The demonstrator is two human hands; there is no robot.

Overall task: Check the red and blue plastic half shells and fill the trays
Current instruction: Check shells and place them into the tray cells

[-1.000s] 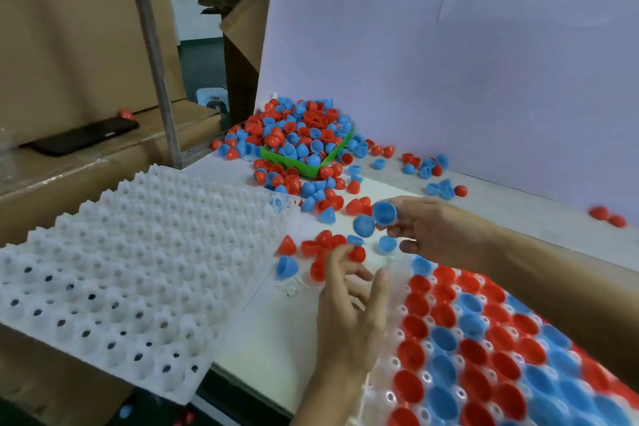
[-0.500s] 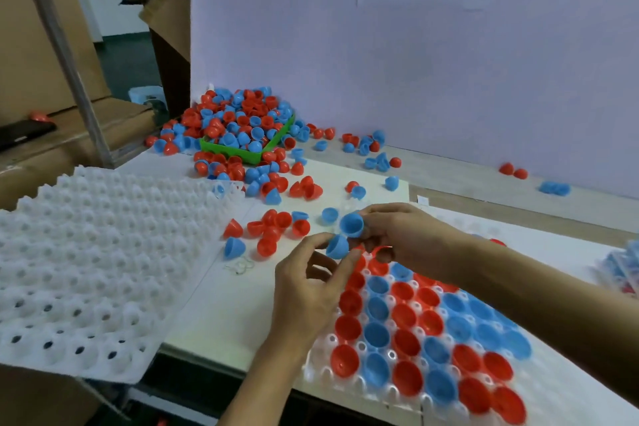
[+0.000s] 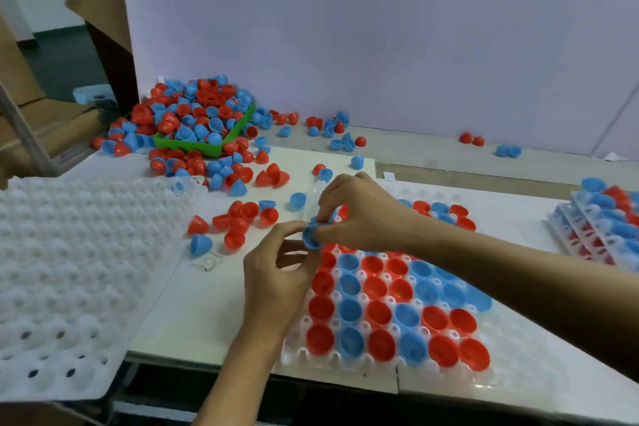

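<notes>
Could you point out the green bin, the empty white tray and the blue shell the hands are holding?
green bin (image 3: 207,148): head view, on its front green wall.
empty white tray (image 3: 76,252): head view, on its bumpy top surface.
blue shell (image 3: 310,239): head view, on its outer curve between the fingers.

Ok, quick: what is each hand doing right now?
Left hand: pinching the blue plastic half shell.
Right hand: fingers curled on that same shell.
</notes>
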